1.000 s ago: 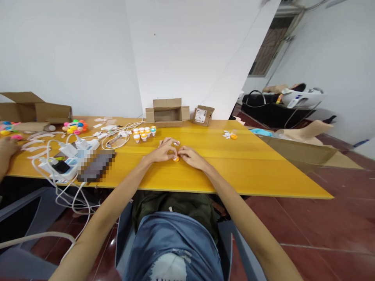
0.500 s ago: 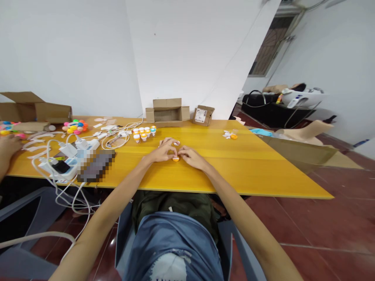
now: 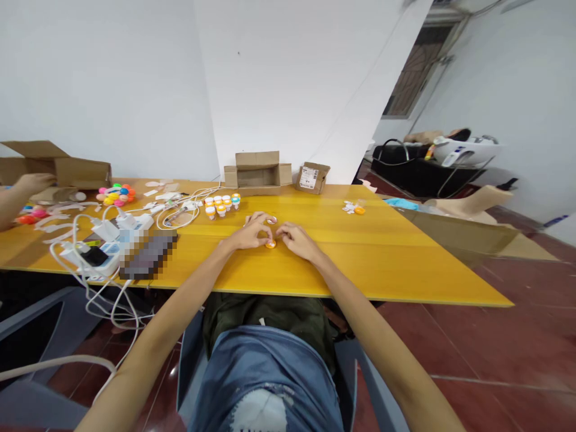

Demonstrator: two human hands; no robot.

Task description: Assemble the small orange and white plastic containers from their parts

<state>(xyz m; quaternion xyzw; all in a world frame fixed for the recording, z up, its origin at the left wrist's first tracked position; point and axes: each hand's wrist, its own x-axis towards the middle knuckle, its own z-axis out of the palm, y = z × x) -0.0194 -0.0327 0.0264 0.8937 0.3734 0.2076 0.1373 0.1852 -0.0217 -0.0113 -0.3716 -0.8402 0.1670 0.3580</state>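
A small round orange cap (image 3: 270,244) with a white middle lies on the table between my hands. My left hand (image 3: 252,233) has thumb and forefinger bent together at the cap's left edge, holding it against the tabletop. Just right of the cap, my right hand (image 3: 294,241) is curled with its fingertips pinched close; whatever they hold, if anything, is too small to make out. Beyond the fingers of my left hand lies a small white-and-orange round piece (image 3: 272,220), partly covered by that hand.
Small jars with orange, white and blue lids (image 3: 220,204) stand back left. Open cardboard boxes (image 3: 257,177) line the wall. White pieces (image 3: 348,207) and an orange cap (image 3: 359,210) lie right. A power strip (image 3: 108,246) with cables is left, near a co-worker's arm (image 3: 22,195).
My right hand has drawn slightly right, away from the orange cap. My left hand stays at the cap. The co-worker's hand has moved up toward the left cardboard box.
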